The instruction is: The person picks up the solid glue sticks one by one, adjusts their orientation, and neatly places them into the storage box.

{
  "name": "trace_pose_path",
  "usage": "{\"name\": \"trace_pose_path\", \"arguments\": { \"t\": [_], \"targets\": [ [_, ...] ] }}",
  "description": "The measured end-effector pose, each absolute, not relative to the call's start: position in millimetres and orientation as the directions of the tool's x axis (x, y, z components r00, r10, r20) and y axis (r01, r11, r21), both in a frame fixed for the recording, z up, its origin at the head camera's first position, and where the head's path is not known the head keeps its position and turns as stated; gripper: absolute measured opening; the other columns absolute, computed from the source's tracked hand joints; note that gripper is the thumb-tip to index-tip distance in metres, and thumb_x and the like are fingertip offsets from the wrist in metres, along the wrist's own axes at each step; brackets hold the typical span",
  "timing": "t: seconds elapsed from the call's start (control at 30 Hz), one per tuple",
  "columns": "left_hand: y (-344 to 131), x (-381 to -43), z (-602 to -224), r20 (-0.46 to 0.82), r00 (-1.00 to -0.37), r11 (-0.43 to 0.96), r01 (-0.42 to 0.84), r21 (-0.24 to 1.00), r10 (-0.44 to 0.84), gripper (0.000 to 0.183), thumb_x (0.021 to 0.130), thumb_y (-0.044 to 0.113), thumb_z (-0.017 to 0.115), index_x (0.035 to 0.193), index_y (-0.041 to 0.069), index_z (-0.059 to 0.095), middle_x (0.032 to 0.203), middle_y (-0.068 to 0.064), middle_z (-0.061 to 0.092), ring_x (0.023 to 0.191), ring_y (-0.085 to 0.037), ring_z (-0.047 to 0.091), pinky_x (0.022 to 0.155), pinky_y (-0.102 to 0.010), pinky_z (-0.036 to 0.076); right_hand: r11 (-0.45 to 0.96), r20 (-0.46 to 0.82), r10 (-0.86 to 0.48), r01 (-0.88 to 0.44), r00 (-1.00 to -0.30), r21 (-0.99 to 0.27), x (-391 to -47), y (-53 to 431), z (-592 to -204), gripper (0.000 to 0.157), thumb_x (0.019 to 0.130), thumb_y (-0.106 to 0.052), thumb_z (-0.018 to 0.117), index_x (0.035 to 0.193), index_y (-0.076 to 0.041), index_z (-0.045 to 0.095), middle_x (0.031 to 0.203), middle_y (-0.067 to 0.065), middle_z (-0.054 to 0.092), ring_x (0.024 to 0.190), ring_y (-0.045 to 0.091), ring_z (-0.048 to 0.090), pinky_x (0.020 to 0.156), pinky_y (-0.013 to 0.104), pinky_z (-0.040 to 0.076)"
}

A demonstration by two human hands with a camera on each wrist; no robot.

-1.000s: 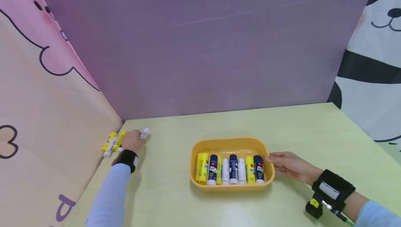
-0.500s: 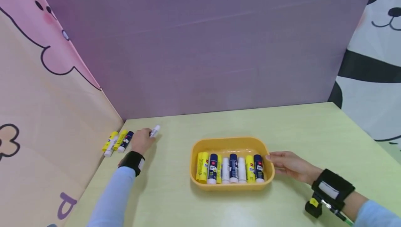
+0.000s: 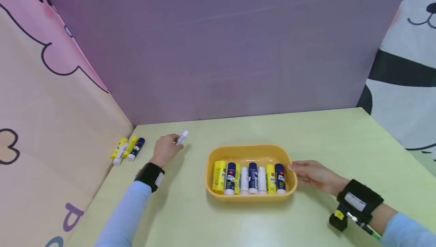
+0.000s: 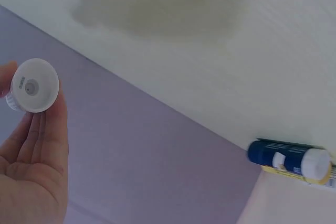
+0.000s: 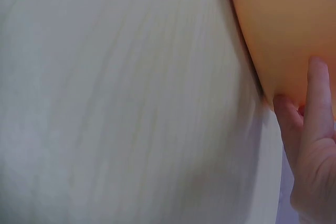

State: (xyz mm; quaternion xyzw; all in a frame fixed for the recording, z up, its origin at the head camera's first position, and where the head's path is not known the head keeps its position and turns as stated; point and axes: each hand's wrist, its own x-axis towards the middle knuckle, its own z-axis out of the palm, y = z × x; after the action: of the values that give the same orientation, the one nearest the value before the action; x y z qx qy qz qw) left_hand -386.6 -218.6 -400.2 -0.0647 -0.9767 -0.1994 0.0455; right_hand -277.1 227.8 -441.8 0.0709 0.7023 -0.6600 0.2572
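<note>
My left hand [image 3: 166, 149] holds a white glue stick [image 3: 182, 137] between thumb and fingers above the table's far left. In the left wrist view the round white end of this glue stick [image 4: 35, 85] faces the camera. My right hand [image 3: 316, 175] grips the right end of a yellow plastic basket [image 3: 250, 198], with one fingertip over the rim. Fingers [image 5: 318, 93] lie against the basket's outer wall in the right wrist view. Inside stands a row of yellow, navy and white glue sticks [image 3: 253, 178], side by side.
At the table's left edge lie several more glue sticks, among them a navy one [image 3: 136, 149] and a yellow one [image 3: 130, 147]. A purple panel [image 3: 218, 50] rises behind the table [image 3: 190, 220]; printed panels flank both sides.
My left hand has carried the white glue stick rightward, away from the group at the left edge, uncovering the navy one. My right hand and the basket stay in place.
</note>
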Motion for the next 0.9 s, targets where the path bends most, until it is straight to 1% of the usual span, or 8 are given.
{"name": "trace_pose_path", "arguments": {
  "t": [0.1, 0.23, 0.43, 0.73, 0.9],
  "targets": [
    [-208.7, -379.3, -395.0, 0.107, -0.987, 0.890, 0.155, 0.430, 0.121, 0.039, 0.081, 0.020, 0.068, 0.115, 0.000, 0.062, 0.100, -0.015, 0.066, 0.069, -0.020, 0.054, 0.057, -0.026, 0.040, 0.114, -0.446, -0.255, 0.432, -0.858, -0.895, -277.2, 227.8, -441.5, 0.074, 0.091, -0.032, 0.055, 0.139, 0.011, 0.019, 0.135, 0.028, 0.041, 0.104, 0.023, 0.061, 0.088, 0.035, 0.049],
    [-196.8, -371.7, -390.0, 0.111, -0.982, 0.874, 0.186, 0.450, 0.151, 0.038, 0.081, 0.020, 0.068, 0.114, 0.002, 0.062, 0.098, -0.013, 0.066, 0.069, -0.019, 0.054, 0.056, -0.024, 0.041, 0.115, -0.438, -0.269, 0.423, -0.858, -0.899, -277.4, 228.0, -441.1, 0.075, 0.091, -0.032, 0.054, 0.138, 0.013, 0.017, 0.135, 0.028, 0.040, 0.104, 0.023, 0.061, 0.088, 0.035, 0.049],
    [-181.9, -359.1, -383.2, 0.100, -0.980, 0.856, 0.198, 0.478, 0.172, 0.036, 0.082, 0.022, 0.068, 0.113, 0.005, 0.063, 0.095, -0.010, 0.066, 0.069, -0.019, 0.053, 0.057, -0.024, 0.043, 0.116, -0.451, -0.254, 0.435, -0.856, -0.893, -277.6, 226.7, -441.7, 0.075, 0.091, -0.032, 0.055, 0.139, 0.012, 0.017, 0.135, 0.028, 0.040, 0.102, 0.021, 0.062, 0.088, 0.035, 0.049],
    [-157.6, -341.1, -372.7, 0.136, -0.963, 0.846, 0.269, 0.461, 0.232, 0.030, 0.081, 0.019, 0.068, 0.109, 0.006, 0.065, 0.093, -0.008, 0.067, 0.069, -0.016, 0.056, 0.059, -0.024, 0.048, 0.099, -0.458, -0.248, 0.448, -0.854, -0.889, -277.6, 228.3, -441.4, 0.080, 0.088, -0.035, 0.058, 0.139, 0.011, 0.018, 0.134, 0.027, 0.042, 0.101, 0.021, 0.062, 0.088, 0.035, 0.049],
    [-143.6, -328.6, -366.0, 0.122, -0.955, 0.847, 0.295, 0.443, 0.269, 0.031, 0.081, 0.019, 0.068, 0.109, 0.006, 0.065, 0.093, -0.007, 0.068, 0.069, -0.015, 0.057, 0.061, -0.025, 0.051, 0.094, -0.457, -0.257, 0.448, -0.852, -0.889, -277.4, 228.6, -441.2, 0.083, 0.086, -0.037, 0.060, 0.139, 0.011, 0.017, 0.135, 0.027, 0.041, 0.101, 0.021, 0.062, 0.089, 0.036, 0.048]
  ]
}}
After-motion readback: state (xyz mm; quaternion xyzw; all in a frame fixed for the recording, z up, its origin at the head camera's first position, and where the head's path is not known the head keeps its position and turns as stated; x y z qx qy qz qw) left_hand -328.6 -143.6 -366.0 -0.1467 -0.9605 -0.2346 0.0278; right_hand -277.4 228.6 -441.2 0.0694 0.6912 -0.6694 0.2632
